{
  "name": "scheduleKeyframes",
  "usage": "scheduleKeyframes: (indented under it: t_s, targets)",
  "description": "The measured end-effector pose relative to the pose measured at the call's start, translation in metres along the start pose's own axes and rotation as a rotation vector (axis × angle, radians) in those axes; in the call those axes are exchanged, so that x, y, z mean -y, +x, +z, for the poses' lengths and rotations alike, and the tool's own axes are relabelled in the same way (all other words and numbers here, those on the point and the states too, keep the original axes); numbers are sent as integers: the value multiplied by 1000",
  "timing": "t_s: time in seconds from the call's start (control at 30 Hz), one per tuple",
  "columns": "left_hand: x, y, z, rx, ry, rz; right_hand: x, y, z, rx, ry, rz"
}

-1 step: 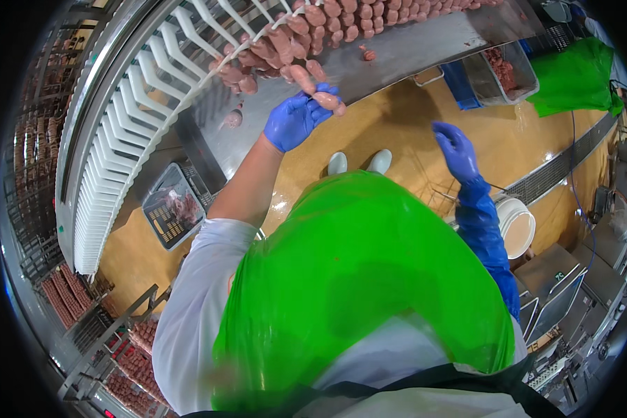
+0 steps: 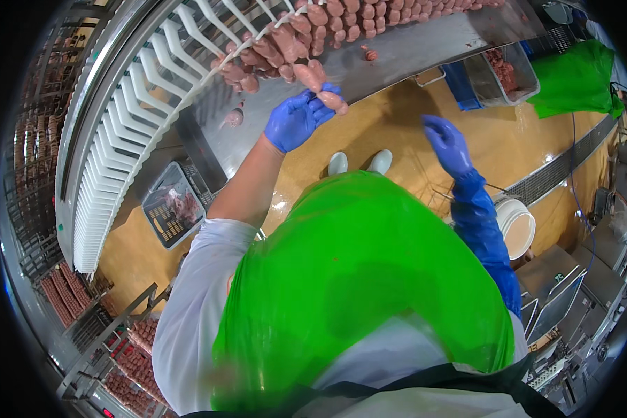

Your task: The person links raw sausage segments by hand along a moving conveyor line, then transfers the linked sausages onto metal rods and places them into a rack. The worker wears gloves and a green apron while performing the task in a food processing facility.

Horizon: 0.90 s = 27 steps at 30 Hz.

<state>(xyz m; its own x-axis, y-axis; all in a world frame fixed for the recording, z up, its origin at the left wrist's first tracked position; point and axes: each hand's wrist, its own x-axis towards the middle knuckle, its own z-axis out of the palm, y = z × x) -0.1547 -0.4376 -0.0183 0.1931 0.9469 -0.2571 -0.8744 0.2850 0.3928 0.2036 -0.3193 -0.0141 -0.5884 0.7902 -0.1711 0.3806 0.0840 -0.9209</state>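
Note:
My left hand, in a blue glove, is closed with its fingertips at the bottom of a pale pink sausage link chain. The end link juts out past the fingers, and another link hangs just above them. Further up, the chain meets the cluster of hanging sausages at the white hook rail. My right hand, also blue-gloved, is raised over the floor with nothing in it. Its fingers are stretched out and it touches nothing.
A metal table runs below the hanging sausages, with a small loose piece and a twisted casing end on it. A grey crate stands at left, a meat tub at far right, a white bucket at right.
My right hand has shifted slightly left and up. The sausage links by my left hand have swung a little, and the end link sits slightly further right.

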Motion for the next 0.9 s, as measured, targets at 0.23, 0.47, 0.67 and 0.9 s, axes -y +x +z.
scheduleKeyframes:
  t_s: [0.23, 0.47, 0.67, 0.9]
  targets:
    - [0, 5, 13, -126, 217, 65, 84, 86, 138, 266, 299, -239]
    - [-20, 11, -8, -447, 468, -1, 75, 93, 159, 477, 293, 42]
    - [-18, 19, -13, -331, 394, 101, 74, 80, 154, 264, -200, -247]
    - [-14, 19, 2, -377, 384, 281, 79, 89, 144, -66, 68, -69]
